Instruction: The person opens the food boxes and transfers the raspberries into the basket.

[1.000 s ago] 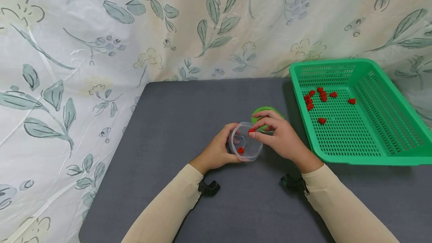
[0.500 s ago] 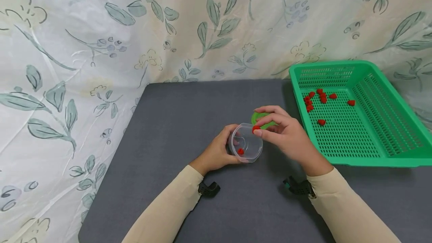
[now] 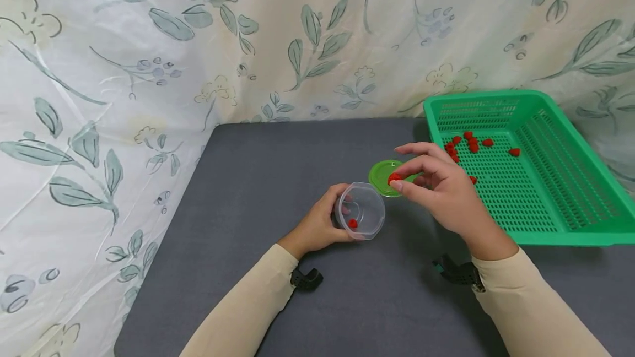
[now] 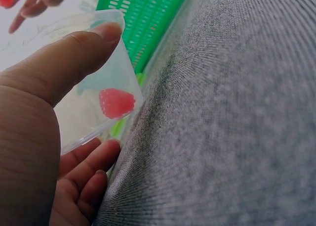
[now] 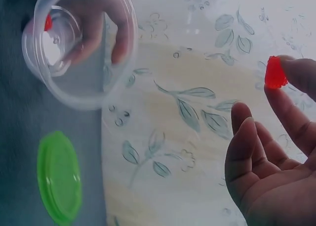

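Observation:
My left hand (image 3: 322,220) grips a clear plastic tub (image 3: 366,208), tilted with its mouth toward the right; the thumb lies along one side in the left wrist view. One red raspberry (image 4: 116,103) lies inside against the tub wall. Between thumb and index finger, my right hand (image 3: 444,194) pinches another raspberry (image 5: 275,72), held in the air to the right of the tub and apart from it. Below that hand, a round green lid (image 3: 381,175) lies on the table, partly covered by the fingers in the head view.
At the right stands a green perforated basket (image 3: 536,191) with several raspberries (image 3: 473,148) scattered toward its left side. A dark grey cloth (image 3: 278,169) covers the table. Behind hangs a pale curtain (image 3: 317,26) with a leaf print.
My right hand has moved right and away from the tub's mouth, still pinching its raspberry. More of the green lid shows now. The left hand and tub have stayed nearly still.

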{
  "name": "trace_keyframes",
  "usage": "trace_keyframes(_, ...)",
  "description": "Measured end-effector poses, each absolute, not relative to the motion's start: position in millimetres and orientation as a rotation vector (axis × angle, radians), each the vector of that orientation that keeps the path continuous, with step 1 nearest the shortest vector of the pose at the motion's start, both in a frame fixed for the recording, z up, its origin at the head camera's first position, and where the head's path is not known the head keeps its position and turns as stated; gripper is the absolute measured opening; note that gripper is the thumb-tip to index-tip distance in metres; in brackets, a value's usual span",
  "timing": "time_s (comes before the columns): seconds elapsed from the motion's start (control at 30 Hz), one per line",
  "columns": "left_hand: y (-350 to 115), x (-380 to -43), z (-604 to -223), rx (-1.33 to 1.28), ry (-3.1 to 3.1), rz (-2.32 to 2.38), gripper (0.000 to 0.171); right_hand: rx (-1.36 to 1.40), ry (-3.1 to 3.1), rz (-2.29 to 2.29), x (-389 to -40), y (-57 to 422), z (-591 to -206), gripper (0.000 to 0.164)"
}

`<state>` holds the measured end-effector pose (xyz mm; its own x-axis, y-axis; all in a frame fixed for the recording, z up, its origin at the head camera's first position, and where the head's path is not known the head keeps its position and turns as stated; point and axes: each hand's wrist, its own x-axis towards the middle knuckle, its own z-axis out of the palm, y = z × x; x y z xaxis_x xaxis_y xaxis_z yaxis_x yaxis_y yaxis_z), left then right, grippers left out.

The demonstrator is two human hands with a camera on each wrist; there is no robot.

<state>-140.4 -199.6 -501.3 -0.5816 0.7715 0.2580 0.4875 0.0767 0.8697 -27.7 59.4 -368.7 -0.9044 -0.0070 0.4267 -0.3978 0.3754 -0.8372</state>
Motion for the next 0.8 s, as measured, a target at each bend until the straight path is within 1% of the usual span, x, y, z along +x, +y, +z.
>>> trace_keyframes(0.33,-200,-140,-502,1.246,2.092,1.5,0.105,0.283,-2.34,1.221,-22,85,-353,0.021)
trace_keyframes(0.8,-200,-140,-503,1.254,2.1,1.495,0.105,0.088,-2.412,1.194,-24,125,-330,0.01)
